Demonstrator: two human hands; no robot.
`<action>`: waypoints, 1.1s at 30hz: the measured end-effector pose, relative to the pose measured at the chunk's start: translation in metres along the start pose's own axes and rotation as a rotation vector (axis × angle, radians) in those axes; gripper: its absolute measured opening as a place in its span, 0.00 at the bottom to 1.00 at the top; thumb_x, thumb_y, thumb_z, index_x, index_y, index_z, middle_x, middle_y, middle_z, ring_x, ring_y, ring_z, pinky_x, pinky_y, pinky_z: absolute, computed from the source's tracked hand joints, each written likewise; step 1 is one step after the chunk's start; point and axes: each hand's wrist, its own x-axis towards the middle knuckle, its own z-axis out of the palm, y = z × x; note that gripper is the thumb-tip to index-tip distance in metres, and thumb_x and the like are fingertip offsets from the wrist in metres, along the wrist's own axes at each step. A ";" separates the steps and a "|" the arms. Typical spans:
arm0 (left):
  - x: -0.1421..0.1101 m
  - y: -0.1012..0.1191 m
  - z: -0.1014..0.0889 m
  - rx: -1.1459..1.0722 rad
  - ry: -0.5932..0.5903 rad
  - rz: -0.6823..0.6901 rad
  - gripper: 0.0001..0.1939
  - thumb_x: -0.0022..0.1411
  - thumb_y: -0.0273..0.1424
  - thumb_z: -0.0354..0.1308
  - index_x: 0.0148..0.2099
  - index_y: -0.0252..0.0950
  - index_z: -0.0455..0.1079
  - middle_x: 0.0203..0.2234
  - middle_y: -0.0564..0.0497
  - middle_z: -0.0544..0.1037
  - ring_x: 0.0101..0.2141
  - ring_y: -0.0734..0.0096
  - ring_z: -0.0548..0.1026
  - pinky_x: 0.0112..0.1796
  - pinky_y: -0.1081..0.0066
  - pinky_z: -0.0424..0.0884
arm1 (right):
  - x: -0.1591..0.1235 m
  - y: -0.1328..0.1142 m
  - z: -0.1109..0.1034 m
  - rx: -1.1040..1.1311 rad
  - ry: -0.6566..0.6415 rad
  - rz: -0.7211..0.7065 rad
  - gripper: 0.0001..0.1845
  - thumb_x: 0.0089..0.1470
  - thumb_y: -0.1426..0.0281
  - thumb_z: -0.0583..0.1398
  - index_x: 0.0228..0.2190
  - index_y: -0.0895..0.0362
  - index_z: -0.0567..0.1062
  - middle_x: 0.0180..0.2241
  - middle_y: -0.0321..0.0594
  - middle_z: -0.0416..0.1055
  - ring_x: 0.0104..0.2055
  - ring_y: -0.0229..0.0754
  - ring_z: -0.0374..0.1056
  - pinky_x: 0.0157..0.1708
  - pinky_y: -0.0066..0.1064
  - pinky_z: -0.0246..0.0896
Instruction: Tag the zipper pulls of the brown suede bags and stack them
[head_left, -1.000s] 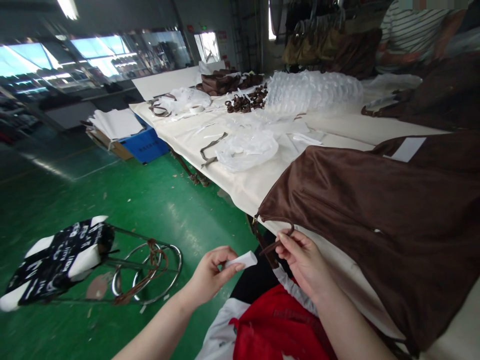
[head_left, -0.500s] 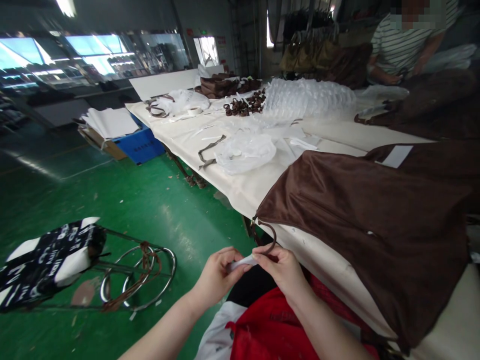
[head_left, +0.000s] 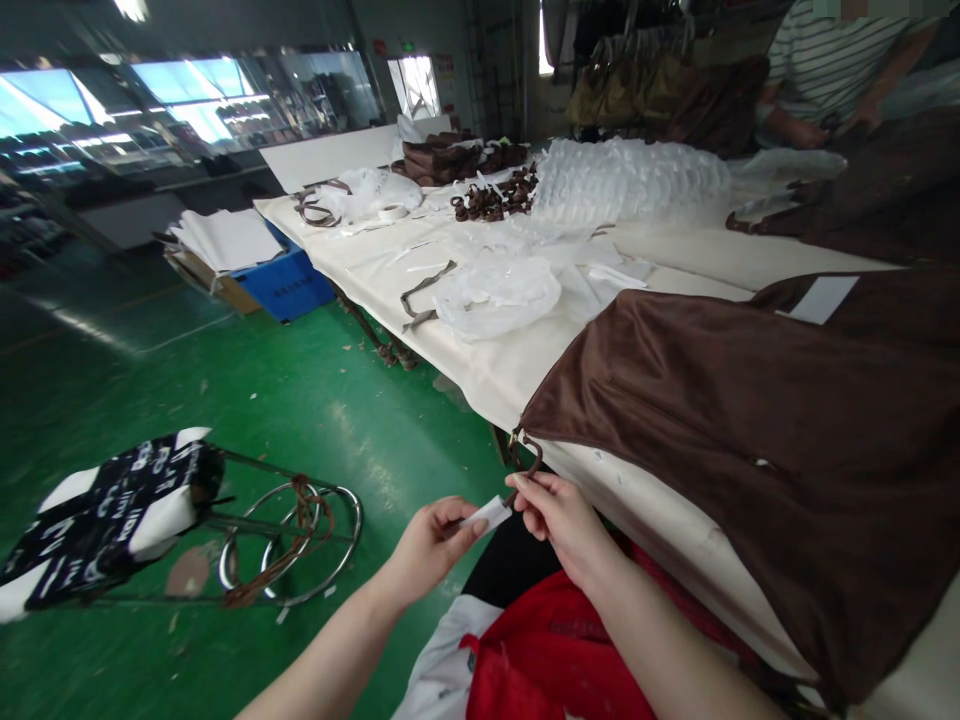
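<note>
My left hand (head_left: 442,540) pinches a white sleeve-like wrap (head_left: 491,515) between thumb and fingers. Out of the wrap's upper end comes a thin brown strap (head_left: 537,458), and my right hand (head_left: 555,515) is closed on it just above the wrap. The strap curves up to a small metal ring at the corner of a large brown bag (head_left: 720,370), which lies flat on the table with a zip along it. A white rectangular label (head_left: 819,299) rests on the bag's upper part. Part of the wrap is hidden in my left fingers.
Plastic bags (head_left: 499,297), a dark strap (head_left: 426,295) and a bundle of brown straps (head_left: 495,197) lie on the cream-covered table (head_left: 360,265). Bubble wrap (head_left: 630,180) sits behind. A stool (head_left: 112,520) stands left, a blue box (head_left: 289,283) beyond. A co-worker in stripes (head_left: 832,60) stands far right.
My hands have drawn slightly apart, so more of the white wrap shows between them. My right hand has shifted up along the brown strap. The view has tilted a little.
</note>
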 end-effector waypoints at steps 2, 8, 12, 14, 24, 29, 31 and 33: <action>0.001 -0.006 0.000 -0.070 0.014 -0.058 0.19 0.57 0.46 0.60 0.33 0.32 0.72 0.24 0.53 0.69 0.25 0.75 0.63 0.27 0.76 0.59 | 0.003 0.003 0.007 -0.074 -0.062 0.045 0.23 0.41 0.53 0.67 0.29 0.62 0.77 0.17 0.30 0.63 0.14 0.27 0.51 0.13 0.23 0.35; 0.005 -0.013 -0.005 0.183 0.061 -0.012 0.14 0.56 0.42 0.61 0.32 0.34 0.75 0.28 0.50 0.74 0.32 0.70 0.70 0.36 0.73 0.65 | 0.008 0.001 0.004 0.046 -0.054 0.107 0.24 0.37 0.56 0.70 0.32 0.60 0.74 0.16 0.27 0.61 0.14 0.27 0.51 0.14 0.22 0.36; 0.007 -0.011 -0.008 0.272 -0.014 -0.017 0.15 0.58 0.42 0.59 0.32 0.36 0.77 0.27 0.51 0.72 0.29 0.71 0.69 0.32 0.74 0.63 | 0.017 0.003 -0.006 0.094 0.005 0.102 0.24 0.40 0.52 0.67 0.30 0.61 0.75 0.18 0.29 0.63 0.15 0.27 0.53 0.14 0.22 0.38; 0.009 -0.008 -0.006 0.232 -0.027 -0.044 0.17 0.59 0.44 0.57 0.31 0.35 0.77 0.25 0.51 0.70 0.27 0.72 0.67 0.30 0.74 0.62 | 0.022 0.005 -0.007 0.059 0.012 0.083 0.26 0.40 0.51 0.67 0.31 0.61 0.76 0.16 0.27 0.60 0.14 0.26 0.50 0.13 0.22 0.34; 0.027 -0.004 0.009 0.109 0.132 -0.042 0.20 0.58 0.46 0.57 0.27 0.33 0.73 0.21 0.54 0.66 0.24 0.74 0.63 0.27 0.75 0.59 | 0.030 0.005 -0.010 0.038 -0.049 0.104 0.22 0.38 0.54 0.69 0.25 0.59 0.72 0.13 0.23 0.53 0.12 0.24 0.41 0.13 0.22 0.27; 0.032 0.009 0.006 0.259 0.143 0.015 0.20 0.60 0.44 0.55 0.24 0.34 0.72 0.21 0.53 0.68 0.26 0.72 0.65 0.29 0.74 0.60 | 0.041 -0.003 -0.016 0.253 0.131 0.081 0.19 0.40 0.61 0.69 0.25 0.58 0.67 0.16 0.26 0.60 0.13 0.24 0.47 0.12 0.19 0.30; 0.033 0.018 0.005 0.309 0.135 0.044 0.20 0.61 0.43 0.54 0.23 0.35 0.71 0.21 0.53 0.68 0.26 0.72 0.66 0.30 0.73 0.60 | 0.050 -0.005 -0.015 0.352 0.130 0.127 0.16 0.41 0.65 0.69 0.26 0.58 0.68 0.17 0.26 0.60 0.13 0.23 0.46 0.12 0.18 0.31; 0.035 0.025 0.003 0.355 0.117 0.060 0.20 0.61 0.41 0.53 0.22 0.35 0.70 0.21 0.53 0.67 0.26 0.72 0.66 0.30 0.73 0.60 | 0.059 -0.006 -0.013 0.428 0.129 0.177 0.14 0.42 0.69 0.67 0.25 0.58 0.66 0.17 0.25 0.59 0.13 0.23 0.44 0.12 0.17 0.31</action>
